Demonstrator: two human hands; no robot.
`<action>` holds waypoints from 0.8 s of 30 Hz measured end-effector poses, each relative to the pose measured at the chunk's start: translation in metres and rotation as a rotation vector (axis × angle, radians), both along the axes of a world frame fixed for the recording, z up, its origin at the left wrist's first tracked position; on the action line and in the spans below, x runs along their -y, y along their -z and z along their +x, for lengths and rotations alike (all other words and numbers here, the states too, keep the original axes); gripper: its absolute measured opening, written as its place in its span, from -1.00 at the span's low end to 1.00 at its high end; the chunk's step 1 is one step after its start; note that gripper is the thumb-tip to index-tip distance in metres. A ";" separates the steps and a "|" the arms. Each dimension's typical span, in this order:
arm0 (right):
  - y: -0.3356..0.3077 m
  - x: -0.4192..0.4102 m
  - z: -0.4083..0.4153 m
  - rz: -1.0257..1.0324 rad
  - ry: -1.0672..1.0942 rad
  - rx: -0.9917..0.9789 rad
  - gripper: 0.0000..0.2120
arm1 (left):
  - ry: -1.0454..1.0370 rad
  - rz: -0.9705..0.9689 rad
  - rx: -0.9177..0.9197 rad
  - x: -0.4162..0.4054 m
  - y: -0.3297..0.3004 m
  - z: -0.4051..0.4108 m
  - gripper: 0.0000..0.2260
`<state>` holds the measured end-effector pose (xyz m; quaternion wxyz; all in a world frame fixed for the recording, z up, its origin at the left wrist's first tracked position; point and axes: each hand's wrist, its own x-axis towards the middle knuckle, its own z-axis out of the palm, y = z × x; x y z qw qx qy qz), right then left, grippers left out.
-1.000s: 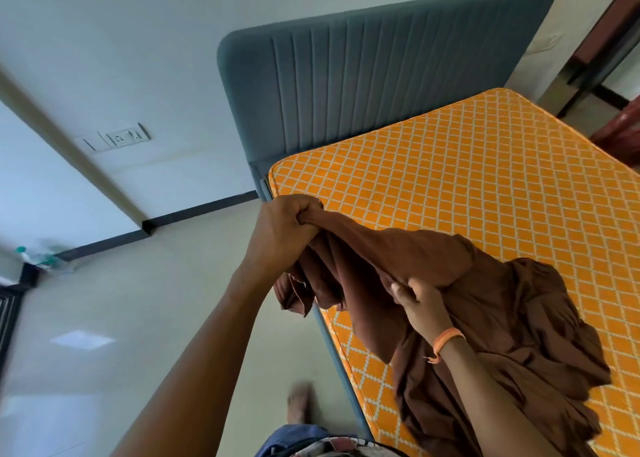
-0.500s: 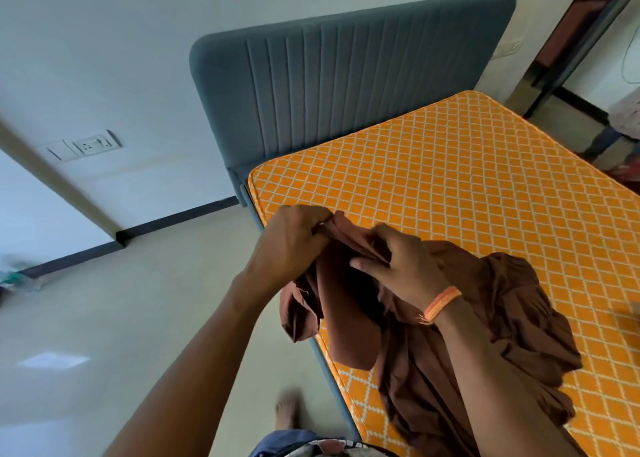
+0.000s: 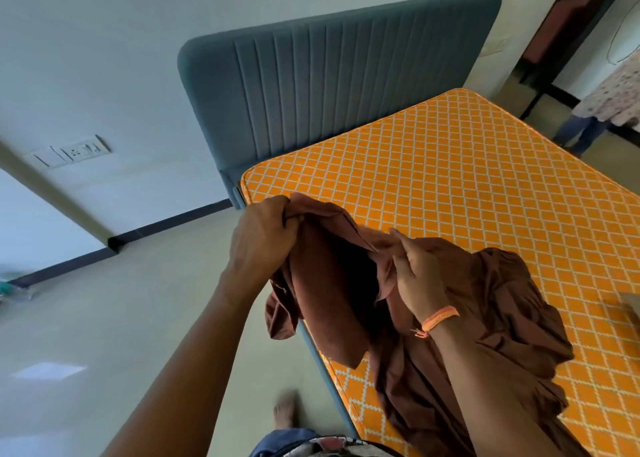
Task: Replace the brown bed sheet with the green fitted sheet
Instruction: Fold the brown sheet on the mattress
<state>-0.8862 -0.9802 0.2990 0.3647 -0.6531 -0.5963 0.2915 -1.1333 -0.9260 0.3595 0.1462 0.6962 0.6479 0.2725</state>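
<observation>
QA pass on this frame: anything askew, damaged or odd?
Nothing damaged. The brown sheet is off the bare orange mattress, bunched at its near edge, part hanging over the side. Left hand and right hand each grip it. No green sheet in view.

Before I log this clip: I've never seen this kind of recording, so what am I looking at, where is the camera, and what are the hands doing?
No machine is involved. The camera is worn on a person's head and looks forward and down, so both bare arms reach in from the bottom of the picture. The wide lens bends the walls and floor.

The surface is an orange mattress with a white diamond pattern, standing against a padded grey-blue headboard. A crumpled brown bed sheet lies bunched on the mattress's near side, already pulled off, and part of it hangs over the edge.

The left hand grips a fold of the brown sheet, lifted near the mattress corner. The right hand, with an orange wristband, pinches the same sheet beside it.

No green sheet is in view.
</observation>
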 end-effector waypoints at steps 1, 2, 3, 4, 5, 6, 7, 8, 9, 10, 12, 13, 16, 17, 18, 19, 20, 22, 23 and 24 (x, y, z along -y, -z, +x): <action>-0.011 -0.003 -0.001 0.022 -0.008 -0.006 -0.62 | 0.003 -0.050 -0.043 0.002 0.003 0.000 -0.74; -0.024 -0.007 -0.004 0.067 -0.030 -0.001 -0.63 | 0.070 -0.089 -0.064 0.006 0.005 0.003 -0.51; -0.036 -0.011 -0.010 0.119 -0.070 0.028 -0.66 | 0.176 -0.100 -0.061 0.010 0.008 0.009 -0.29; -0.047 -0.015 -0.015 0.165 -0.131 0.061 -0.69 | 0.289 -0.087 -0.048 0.015 0.006 0.018 -0.17; -0.056 -0.020 -0.020 0.191 -0.212 0.096 -0.72 | 0.394 -0.059 -0.006 0.020 0.004 0.029 -0.15; -0.064 -0.023 -0.025 0.207 -0.297 0.131 -0.74 | 0.472 -0.021 0.060 0.021 0.004 0.038 -0.23; -0.069 -0.026 -0.028 0.221 -0.358 0.171 -0.77 | 0.508 0.008 0.128 0.020 0.003 0.045 -0.39; -0.073 -0.028 -0.029 0.233 -0.386 0.218 -0.80 | 0.505 0.029 0.169 0.018 0.000 0.047 -0.56; -0.074 -0.027 -0.027 0.247 -0.382 0.267 -0.83 | 0.472 0.044 0.164 0.015 -0.002 0.046 -0.66; -0.073 -0.025 -0.022 0.250 -0.354 0.312 -0.83 | 0.440 0.065 0.145 0.013 -0.005 0.043 -0.68; -0.063 -0.018 -0.008 0.250 -0.263 0.374 -0.78 | 0.427 0.098 0.135 0.010 -0.007 0.035 -0.70; -0.054 -0.014 0.000 0.241 -0.208 0.389 -0.78 | 0.439 0.106 0.159 0.011 -0.010 0.033 -0.71; -0.021 -0.004 0.022 0.109 -0.045 0.316 -0.83 | 0.445 0.120 0.254 0.013 -0.014 0.034 -0.69; -0.009 -0.002 0.027 0.056 -0.005 0.304 -0.84 | 0.425 0.133 0.272 0.013 -0.016 0.035 -0.67; 0.004 -0.001 0.032 0.012 0.028 0.302 -0.87 | 0.404 0.147 0.286 0.011 -0.015 0.036 -0.66; 0.014 0.002 0.036 -0.030 0.063 0.319 -0.93 | 0.390 0.155 0.299 0.010 -0.016 0.036 -0.66; 0.022 0.006 0.039 -0.083 0.095 0.323 -0.95 | 0.388 0.158 0.308 0.009 -0.018 0.037 -0.66; 0.037 0.012 0.046 -0.149 0.157 0.337 -0.71 | 0.415 0.166 0.296 0.008 -0.021 0.037 -0.67; 0.040 0.014 0.048 -0.155 0.175 0.322 -0.67 | 0.430 0.166 0.281 0.008 -0.022 0.037 -0.68; 0.039 0.015 0.050 -0.155 0.174 0.305 -0.67 | 0.430 0.162 0.269 0.008 -0.022 0.037 -0.68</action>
